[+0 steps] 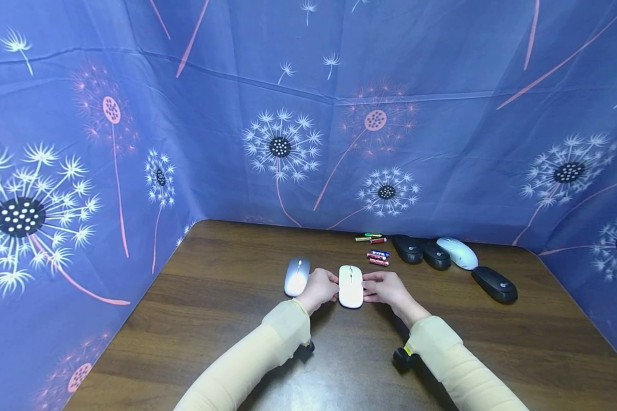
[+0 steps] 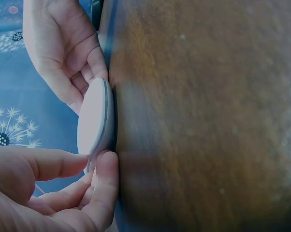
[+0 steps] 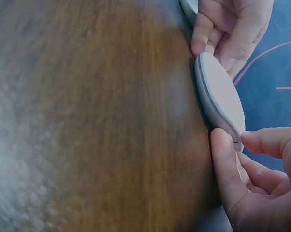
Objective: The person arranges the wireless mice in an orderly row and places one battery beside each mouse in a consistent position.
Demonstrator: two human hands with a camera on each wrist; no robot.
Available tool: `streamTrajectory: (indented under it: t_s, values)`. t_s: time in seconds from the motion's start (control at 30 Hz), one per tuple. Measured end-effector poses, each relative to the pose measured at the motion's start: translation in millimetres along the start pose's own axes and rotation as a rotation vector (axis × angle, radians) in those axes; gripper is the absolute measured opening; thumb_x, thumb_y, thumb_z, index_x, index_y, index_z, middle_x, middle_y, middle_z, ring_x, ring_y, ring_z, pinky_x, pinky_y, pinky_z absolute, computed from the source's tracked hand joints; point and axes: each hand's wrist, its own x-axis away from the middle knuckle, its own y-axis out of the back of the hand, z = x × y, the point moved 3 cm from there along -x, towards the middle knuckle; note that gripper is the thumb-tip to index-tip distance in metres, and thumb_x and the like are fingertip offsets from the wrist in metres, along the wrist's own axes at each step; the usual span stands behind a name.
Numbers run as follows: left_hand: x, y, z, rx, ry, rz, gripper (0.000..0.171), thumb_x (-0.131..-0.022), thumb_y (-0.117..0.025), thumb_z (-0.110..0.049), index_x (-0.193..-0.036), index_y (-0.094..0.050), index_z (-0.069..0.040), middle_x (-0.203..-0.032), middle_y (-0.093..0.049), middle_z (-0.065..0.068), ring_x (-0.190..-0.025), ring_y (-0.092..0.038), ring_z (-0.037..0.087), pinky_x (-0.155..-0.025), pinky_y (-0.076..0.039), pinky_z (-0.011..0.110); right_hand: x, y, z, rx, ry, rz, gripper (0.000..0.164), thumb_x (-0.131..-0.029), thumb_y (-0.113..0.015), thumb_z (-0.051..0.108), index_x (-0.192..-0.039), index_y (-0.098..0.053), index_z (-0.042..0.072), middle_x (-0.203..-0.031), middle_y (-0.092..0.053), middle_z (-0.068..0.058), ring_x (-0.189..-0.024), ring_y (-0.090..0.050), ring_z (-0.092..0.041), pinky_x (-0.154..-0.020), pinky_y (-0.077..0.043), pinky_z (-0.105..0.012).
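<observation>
Table (image 1: 211, 285): far edge well beyond white mouse (image 1: 351, 290); hands (image 1: 319, 287) pinch its sides; silver mouse (image 1: 295, 277) crowds left one.

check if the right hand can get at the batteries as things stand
Likely yes: the right hand is close to the batteries, with only table showing between. Its fingers pinch the white mouse, though, so it would probably have to let go first.

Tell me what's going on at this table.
A person's left hand and right hand pinch opposite sides of a white computer mouse on the wood-grain table. A silver-grey mouse lies beside the left hand. Batteries, three black mice and a pale mouse lie toward the right.
</observation>
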Motion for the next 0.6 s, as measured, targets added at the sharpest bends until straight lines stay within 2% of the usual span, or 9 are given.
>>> streamTrajectory:
  t_s: [0.23,0.6]
  values:
    - [0.8,2.0,-2.7,-0.031,-0.003,-0.003,0.013,-0.078,-0.057,0.011,-0.089,-0.064,0.009,-0.065,-0.057,0.006,-0.054,-0.06,0.016,-0.054,-0.055,0.028,-2.3,1.2,-2.0,-0.002,0.0,-0.014,0.033,-0.091,-0.056,0.002,-0.12,-0.053,-0.015,-0.089,-0.065,-0.015,-0.07,-0.064,-0.015,-0.069,-0.058,-0.033]
    - [2.9,2.4,-6.2,-0.101,-0.012,0.006,0.022,-0.075,-0.058,0.011,-0.097,-0.064,0.009,-0.07,-0.067,0.017,-0.056,-0.064,0.021,-0.051,-0.053,0.025,3.2,1.9,2.8,-0.047,-0.015,0.018,0.034,-0.092,-0.053,0.0,-0.121,-0.051,-0.017,-0.086,-0.066,-0.012,-0.07,-0.065,-0.015,-0.07,-0.058,-0.033]
